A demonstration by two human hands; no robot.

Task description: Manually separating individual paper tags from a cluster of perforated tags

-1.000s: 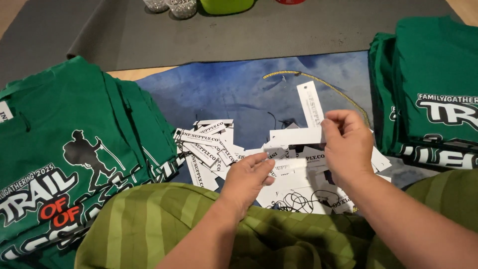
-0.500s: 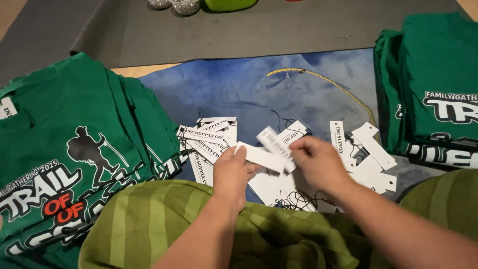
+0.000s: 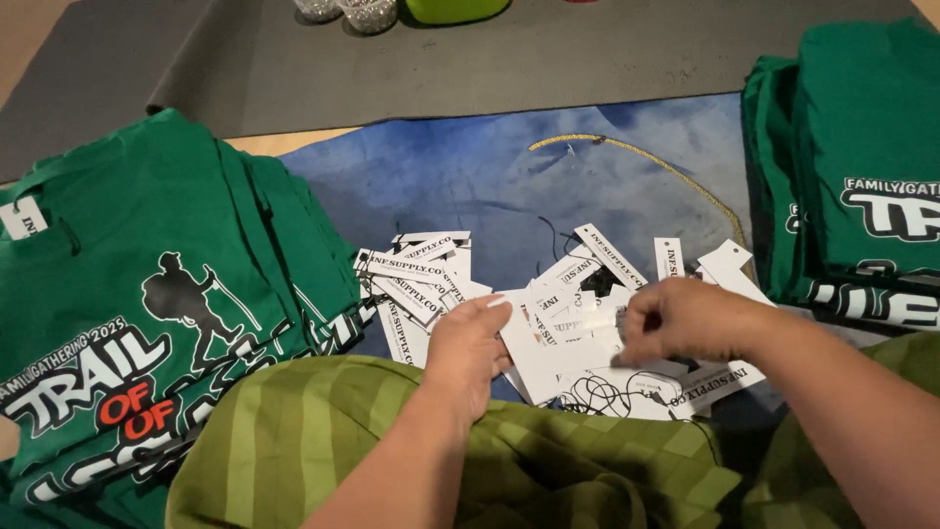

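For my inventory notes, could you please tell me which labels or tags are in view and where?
Paper tags: white rectangles with black print, heaped on the blue mat, both hands among them.
Neck label: small white rectangle with dark print, on the left green shirt pile.

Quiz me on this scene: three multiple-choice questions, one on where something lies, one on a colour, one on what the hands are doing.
1. Where does the gold cord lie?
A. on the blue mat
B. on the left shirt pile
C. in a hand

2. What colour are the stacked shirts?
A. red
B. green
C. white

3. What are the left hand and right hand doing?
A. resting apart on the shirts
B. fingering white paper tags
C. holding scissors

Answers: 1 A, it curves across the mat. 2 B, both piles are green. 3 B, both touch the tags.
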